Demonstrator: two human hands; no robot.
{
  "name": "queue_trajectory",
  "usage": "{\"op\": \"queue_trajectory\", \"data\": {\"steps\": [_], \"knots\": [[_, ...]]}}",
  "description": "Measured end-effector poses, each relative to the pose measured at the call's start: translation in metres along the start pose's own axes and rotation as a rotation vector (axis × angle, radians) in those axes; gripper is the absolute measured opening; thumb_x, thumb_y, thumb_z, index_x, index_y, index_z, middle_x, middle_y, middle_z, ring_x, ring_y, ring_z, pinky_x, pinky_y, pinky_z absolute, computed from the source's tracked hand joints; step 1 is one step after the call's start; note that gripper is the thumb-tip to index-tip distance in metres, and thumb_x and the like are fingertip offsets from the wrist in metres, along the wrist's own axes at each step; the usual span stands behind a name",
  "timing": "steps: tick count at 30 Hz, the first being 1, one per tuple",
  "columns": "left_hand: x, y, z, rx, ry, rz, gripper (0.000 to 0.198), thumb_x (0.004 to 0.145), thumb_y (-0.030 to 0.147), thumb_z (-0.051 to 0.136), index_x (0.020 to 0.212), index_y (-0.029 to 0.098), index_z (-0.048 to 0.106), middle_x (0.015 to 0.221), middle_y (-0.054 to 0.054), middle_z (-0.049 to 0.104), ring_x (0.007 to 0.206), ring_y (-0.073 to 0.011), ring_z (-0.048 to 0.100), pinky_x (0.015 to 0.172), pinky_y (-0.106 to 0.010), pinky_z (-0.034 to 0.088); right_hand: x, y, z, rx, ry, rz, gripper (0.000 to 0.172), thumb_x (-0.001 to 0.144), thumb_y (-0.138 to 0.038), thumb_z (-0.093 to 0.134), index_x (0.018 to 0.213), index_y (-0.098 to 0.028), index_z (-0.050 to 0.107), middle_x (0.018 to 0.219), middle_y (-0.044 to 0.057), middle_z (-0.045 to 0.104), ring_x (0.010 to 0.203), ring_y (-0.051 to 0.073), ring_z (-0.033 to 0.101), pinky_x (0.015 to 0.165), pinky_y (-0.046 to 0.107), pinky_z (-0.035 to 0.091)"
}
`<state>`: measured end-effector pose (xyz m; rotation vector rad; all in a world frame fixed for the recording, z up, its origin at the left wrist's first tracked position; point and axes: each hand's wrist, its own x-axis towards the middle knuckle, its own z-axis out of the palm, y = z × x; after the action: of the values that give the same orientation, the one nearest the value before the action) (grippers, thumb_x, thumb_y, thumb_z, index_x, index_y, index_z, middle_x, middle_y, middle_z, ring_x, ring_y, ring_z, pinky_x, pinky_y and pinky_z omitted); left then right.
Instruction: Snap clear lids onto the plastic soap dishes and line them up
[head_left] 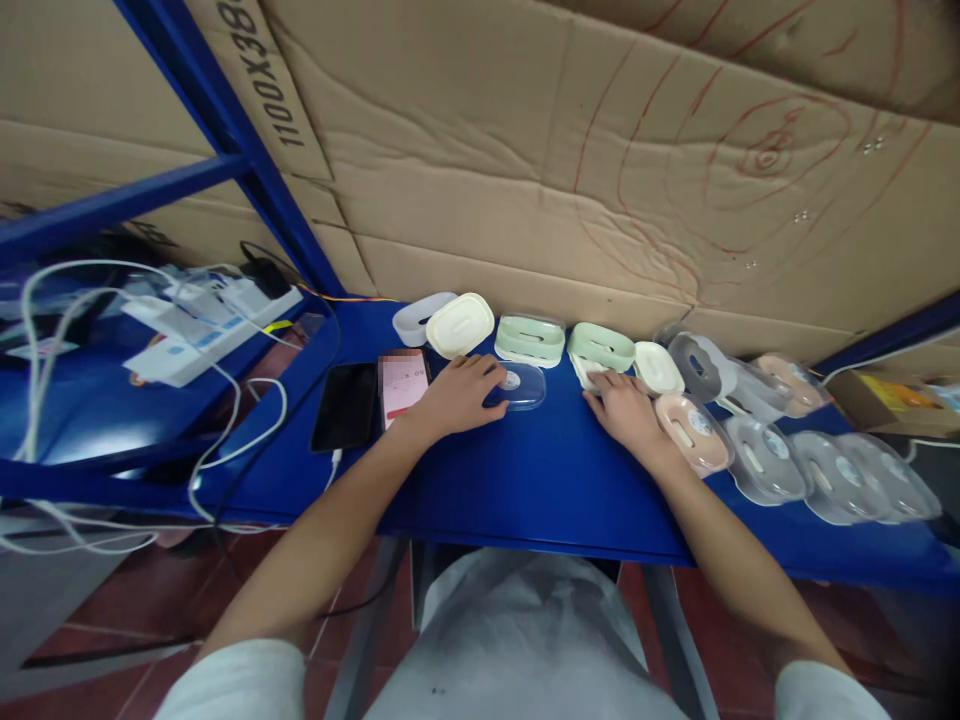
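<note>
My left hand (466, 393) is closed at the left end of a clear plastic lid (529, 387) with a round sticker, fingers above and thumb at the near side. My right hand (624, 408) has its fingers and thumb around a cream tray (582, 371), partly hidden by the hand. Just behind that tray stands a light green soap box (602, 345). Another green soap box (530, 340) sits behind the clear lid. To the right of my right hand lie a cream oval piece (660, 368) and a peach soap box (694, 433) under a clear lid.
Several grey lidded boxes (765, 458) line the right side of the blue table (525, 480). A cream lid (460, 325) leans on a pale grey box (420, 320). Left are a black phone (343, 407), a pink-screened phone (403, 383) and a power strip (214, 335) with cables. Cardboard (480, 150) walls the back.
</note>
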<state>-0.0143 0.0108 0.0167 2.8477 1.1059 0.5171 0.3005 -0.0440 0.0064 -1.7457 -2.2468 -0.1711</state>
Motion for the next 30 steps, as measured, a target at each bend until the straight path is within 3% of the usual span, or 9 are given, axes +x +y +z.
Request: {"op": "queue_trajectory", "data": {"steps": [3,6,9,12,15,19,22,27,30], "knots": [[0.0,-0.002,0.0,0.006,0.009,-0.026,0.021,0.098,0.03,0.06,0.114,0.018,0.065,0.12,-0.013,0.066,0.115,-0.0331,0.063,0.104,-0.049,0.046,-0.009,0.004,-0.001,0.077,-0.039,-0.082,0.023,0.1,-0.031,0.058,0.111,-0.021,0.076,0.116,0.011,0.079,0.109,0.028,0.072,0.103,0.047,0.049],[0.0,0.007,0.003,-0.04,0.023,0.065,0.025,0.099,0.017,0.053,0.121,0.019,0.064,0.132,-0.013,0.065,0.126,-0.031,0.06,0.111,-0.047,0.044,-0.016,0.008,-0.007,0.192,-0.005,-0.168,0.024,0.103,-0.034,0.055,0.104,-0.025,0.077,0.119,0.006,0.078,0.113,0.025,0.07,0.106,0.044,0.048],[-0.001,0.021,0.009,-0.123,0.014,0.197,0.038,0.1,0.012,0.049,0.135,0.019,0.061,0.15,-0.013,0.059,0.14,-0.0294,0.054,0.119,-0.048,0.04,-0.01,0.013,-0.003,0.212,0.122,-0.129,0.034,0.107,-0.038,0.049,0.126,-0.024,0.073,0.138,0.011,0.07,0.132,0.029,0.061,0.113,0.047,0.044],[-0.003,0.031,0.017,-0.157,-0.049,0.291,0.049,0.103,0.014,0.047,0.152,0.021,0.052,0.164,-0.013,0.05,0.152,-0.0294,0.045,0.126,-0.051,0.032,-0.002,0.02,0.008,0.074,0.178,0.045,0.051,0.107,-0.039,0.045,0.153,-0.017,0.053,0.152,0.019,0.059,0.144,0.037,0.049,0.119,0.059,0.034],[-0.005,0.034,0.022,-0.144,-0.098,0.32,0.051,0.105,0.017,0.046,0.156,0.021,0.05,0.159,-0.013,0.056,0.153,-0.0308,0.045,0.128,-0.055,0.027,-0.001,0.025,0.017,0.034,0.146,0.142,0.049,0.106,-0.039,0.045,0.146,-0.014,0.059,0.134,0.021,0.068,0.129,0.039,0.058,0.113,0.063,0.034],[-0.005,0.036,0.019,-0.131,-0.096,0.31,0.05,0.107,0.021,0.048,0.157,0.024,0.05,0.152,-0.012,0.062,0.145,-0.0303,0.051,0.125,-0.054,0.029,-0.006,0.019,0.017,0.118,0.112,0.094,0.038,0.107,-0.041,0.047,0.124,-0.021,0.073,0.113,0.015,0.073,0.113,0.034,0.064,0.107,0.056,0.037],[-0.004,0.038,0.017,-0.112,-0.081,0.313,0.044,0.107,0.022,0.051,0.151,0.023,0.056,0.151,-0.013,0.062,0.141,-0.0305,0.053,0.123,-0.053,0.031,-0.009,0.007,0.016,0.158,0.097,0.034,0.037,0.108,-0.043,0.047,0.124,-0.023,0.074,0.112,0.013,0.075,0.112,0.031,0.065,0.105,0.052,0.038],[-0.003,0.037,0.018,-0.127,-0.088,0.332,0.018,0.106,0.029,0.059,0.111,0.021,0.074,0.113,-0.009,0.076,0.114,-0.0274,0.064,0.113,-0.048,0.036,-0.009,-0.007,0.016,0.209,0.065,-0.059,0.036,0.11,-0.039,0.044,0.129,-0.023,0.07,0.13,0.012,0.074,0.123,0.028,0.066,0.109,0.048,0.034],[-0.003,0.035,0.019,-0.149,-0.084,0.328,0.014,0.103,0.031,0.066,0.105,0.021,0.075,0.108,-0.009,0.075,0.108,-0.0273,0.064,0.107,-0.046,0.038,-0.009,-0.007,0.015,0.223,0.056,-0.067,0.034,0.111,-0.038,0.044,0.129,-0.023,0.069,0.132,0.011,0.075,0.124,0.027,0.067,0.111,0.048,0.032]]}}
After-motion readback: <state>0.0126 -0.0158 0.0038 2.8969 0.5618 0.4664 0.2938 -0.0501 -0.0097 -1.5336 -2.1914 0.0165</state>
